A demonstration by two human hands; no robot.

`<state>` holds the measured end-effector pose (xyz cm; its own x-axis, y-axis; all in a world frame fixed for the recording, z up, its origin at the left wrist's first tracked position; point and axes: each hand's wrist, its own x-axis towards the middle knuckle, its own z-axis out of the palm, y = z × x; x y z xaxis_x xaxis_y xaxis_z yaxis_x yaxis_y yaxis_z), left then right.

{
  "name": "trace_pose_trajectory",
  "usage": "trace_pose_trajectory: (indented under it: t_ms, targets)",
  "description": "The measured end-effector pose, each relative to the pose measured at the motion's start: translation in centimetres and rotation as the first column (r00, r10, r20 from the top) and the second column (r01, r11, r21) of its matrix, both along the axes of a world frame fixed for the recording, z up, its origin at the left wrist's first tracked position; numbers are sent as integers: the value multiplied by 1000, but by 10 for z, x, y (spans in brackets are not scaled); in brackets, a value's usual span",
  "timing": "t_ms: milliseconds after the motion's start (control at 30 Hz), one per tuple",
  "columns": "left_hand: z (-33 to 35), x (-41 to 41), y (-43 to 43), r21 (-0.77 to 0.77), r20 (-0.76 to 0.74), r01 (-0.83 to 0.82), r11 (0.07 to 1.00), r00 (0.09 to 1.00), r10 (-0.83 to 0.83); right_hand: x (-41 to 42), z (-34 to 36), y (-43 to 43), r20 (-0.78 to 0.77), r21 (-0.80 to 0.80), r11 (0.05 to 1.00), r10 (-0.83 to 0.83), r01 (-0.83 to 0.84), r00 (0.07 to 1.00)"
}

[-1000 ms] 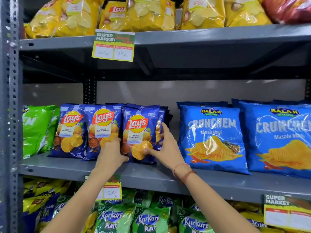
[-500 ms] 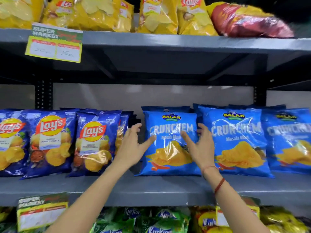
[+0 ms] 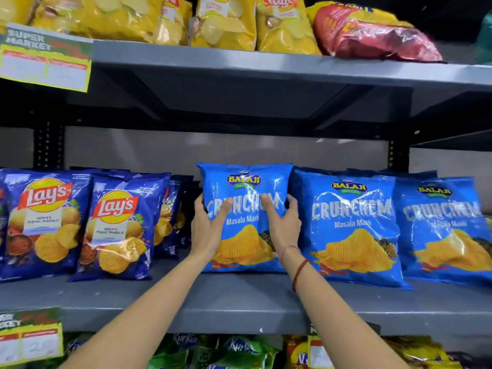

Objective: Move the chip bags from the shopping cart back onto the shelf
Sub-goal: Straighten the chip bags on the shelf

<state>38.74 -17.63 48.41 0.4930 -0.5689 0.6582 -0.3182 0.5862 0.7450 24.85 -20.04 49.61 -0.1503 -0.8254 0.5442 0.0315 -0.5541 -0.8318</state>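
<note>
A light blue Balaji Crunchem bag (image 3: 245,182) stands upright on the grey middle shelf (image 3: 239,302). My left hand (image 3: 207,227) grips its left edge and my right hand (image 3: 283,222) grips its right edge, thumbs across the front. Two more Crunchem bags (image 3: 351,230) stand to its right. Dark blue Lay's bags (image 3: 117,227) stand in rows to its left. The shopping cart is out of view.
The upper shelf (image 3: 266,65) holds yellow Lay's bags (image 3: 226,22) and a red bag (image 3: 372,35). Green Kurkure bags (image 3: 234,350) fill the shelf below. Price tags (image 3: 45,65) hang on the shelf edges at left.
My hands left the Lay's bags, moved right and closed on the leftmost Crunchem bag, which now stands more upright. The view has shifted right and closer.
</note>
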Motion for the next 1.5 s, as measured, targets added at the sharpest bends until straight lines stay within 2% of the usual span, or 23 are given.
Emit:
trace_pose_trajectory:
  t_ms: [133, 233, 333, 400, 467, 533, 600, 667, 733, 800, 867, 933, 1033, 1200, 1400, 1500]
  targets:
    - [-7, -3, -3, -34, -23, -36, 999, 999, 36, -1, -7, -3, -34, -18, 999, -31, 31, 999]
    - [-8, -4, 1, -59, 20, -184, 981, 982, 185, -4, -5, -1, -11, -77, 996, -45, 44, 999]
    - [-1, -12, 9, -184, 98, -387, 904, 908, 408, -15, 0, 9, -64, -240, 959, -169, 149, 984]
    - [9, -29, 16, -289, 147, -450, 845, 851, 504, -29, 6, 18, -89, -398, 881, -314, 255, 945]
    - [18, -52, 22, -378, 202, -409, 830, 839, 505, -49, 13, 24, -50, -514, 784, -432, 348, 900]
    - [22, -81, 23, -418, 329, -270, 868, 845, 421, -76, 18, 24, 9, -560, 700, -530, 444, 848]
    - [23, -110, 18, -382, 475, -119, 917, 826, 305, -107, 19, 17, 55, -530, 654, -608, 540, 792]
    - [19, -137, 9, -290, 561, -29, 956, 805, 194, -138, 16, 6, 63, -432, 637, -685, 638, 726]
    - [10, -158, -5, -190, 585, 2, 982, 803, 112, -163, 10, -7, 6, -301, 681, -699, 668, 715]
    - [-1, -173, -20, -98, 551, -9, 995, 832, 62, -180, 4, -22, -69, -157, 794, -603, 588, 795]
    - [-8, -183, -31, 18, 443, -4, 1000, 897, -4, -190, 0, -34, -91, -16, 900, -436, 436, 895]
    - [-9, -188, -39, 132, 275, 51, 990, 958, -86, -193, -1, -42, -51, 66, 948, -308, 311, 950]
    - [-7, -191, -46, 161, 120, 103, 982, 985, -123, -195, 2, -52, -14, 35, 973, -227, 227, 974]
    - [-9, -193, -47, 38, 74, 142, 989, 987, -144, -197, -5, -60, 113, -103, 989, -97, 109, 989]
    - [-15, -196, -40, 59, 193, -1, 998, 981, -11, -197, -12, -54, 117, -110, 979, -158, 171, 981]
    - [-18, -197, -28, -6, 315, -75, 997, 946, 73, -197, -11, -41, 80, -125, 955, -262, 270, 962]
